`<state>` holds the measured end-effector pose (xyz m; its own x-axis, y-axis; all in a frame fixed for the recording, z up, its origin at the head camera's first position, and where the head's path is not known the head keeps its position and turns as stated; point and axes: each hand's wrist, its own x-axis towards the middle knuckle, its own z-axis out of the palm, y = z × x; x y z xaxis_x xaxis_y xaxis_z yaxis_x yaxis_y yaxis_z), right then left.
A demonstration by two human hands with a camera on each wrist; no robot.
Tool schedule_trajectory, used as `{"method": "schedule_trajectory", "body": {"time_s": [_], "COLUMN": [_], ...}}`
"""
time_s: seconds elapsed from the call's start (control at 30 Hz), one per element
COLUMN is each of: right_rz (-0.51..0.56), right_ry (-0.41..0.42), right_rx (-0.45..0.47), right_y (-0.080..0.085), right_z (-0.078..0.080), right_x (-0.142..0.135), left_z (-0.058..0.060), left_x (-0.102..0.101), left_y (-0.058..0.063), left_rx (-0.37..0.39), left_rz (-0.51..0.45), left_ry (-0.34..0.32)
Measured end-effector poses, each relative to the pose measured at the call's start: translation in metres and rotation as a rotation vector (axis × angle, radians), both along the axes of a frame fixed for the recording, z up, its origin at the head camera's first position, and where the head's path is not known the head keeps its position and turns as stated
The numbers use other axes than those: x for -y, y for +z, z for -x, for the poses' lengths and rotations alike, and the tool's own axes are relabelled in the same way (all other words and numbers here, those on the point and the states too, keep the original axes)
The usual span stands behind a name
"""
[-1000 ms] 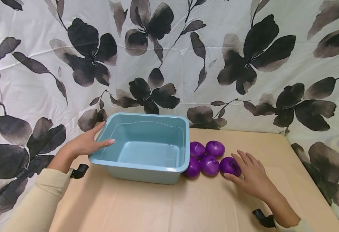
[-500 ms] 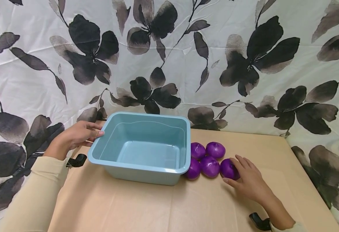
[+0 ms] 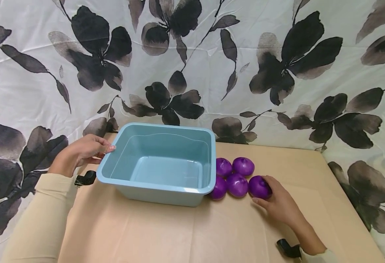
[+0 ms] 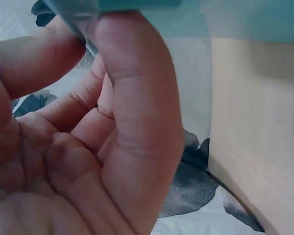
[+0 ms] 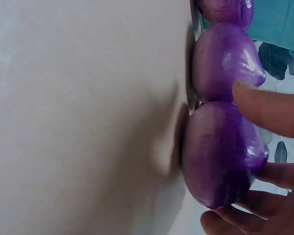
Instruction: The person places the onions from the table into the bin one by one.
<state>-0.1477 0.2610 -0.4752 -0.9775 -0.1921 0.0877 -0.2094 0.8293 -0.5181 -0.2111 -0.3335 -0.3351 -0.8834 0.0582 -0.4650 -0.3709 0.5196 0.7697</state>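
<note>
A light blue plastic tub (image 3: 166,188) stands on the table. At its left end, my left hand (image 3: 85,151) pinches the rim between thumb and fingers, as the left wrist view also shows close up. Several shiny purple onions (image 3: 237,185) sit bunched against the tub's right side, the nearest partly hidden by its rim. Around the rightmost onion (image 3: 259,187) curls my right hand (image 3: 282,204), thumb on the near side and fingers on the far side. In the right wrist view that onion (image 5: 220,156) lies between thumb and fingers, touching its neighbour (image 5: 225,63).
The tan tabletop (image 3: 231,233) runs back to a white cloth (image 3: 208,95) with dark flowers, hanging behind and at the sides. Both wrists carry a small black device (image 3: 86,178).
My left hand has drawn back from inside the tub to pinch its left rim. My right hand has moved in and its fingers have curled around the rightmost onion.
</note>
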Motion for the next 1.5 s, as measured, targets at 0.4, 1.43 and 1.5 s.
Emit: {"method": "schedule_trajectory", "body": {"time_s": [0.4, 1.43, 1.5], "right_rz": [0.045, 0.061, 0.073], "right_ry": [-0.059, -0.141, -0.127], "right_rx": [-0.017, -0.056, -0.066], "right_y": [-0.010, 0.011, 0.016], "right_z": [0.012, 0.015, 0.015], "right_x": [-0.001, 0.000, 0.003], "left_z": [0.004, 0.005, 0.003], "left_x": [-0.004, -0.003, -0.001], "left_y": [0.003, -0.004, -0.004], "left_rx": [0.017, 0.033, 0.036], "left_rz": [0.015, 0.018, 0.015], "left_ry": [0.025, 0.086, 0.092]}}
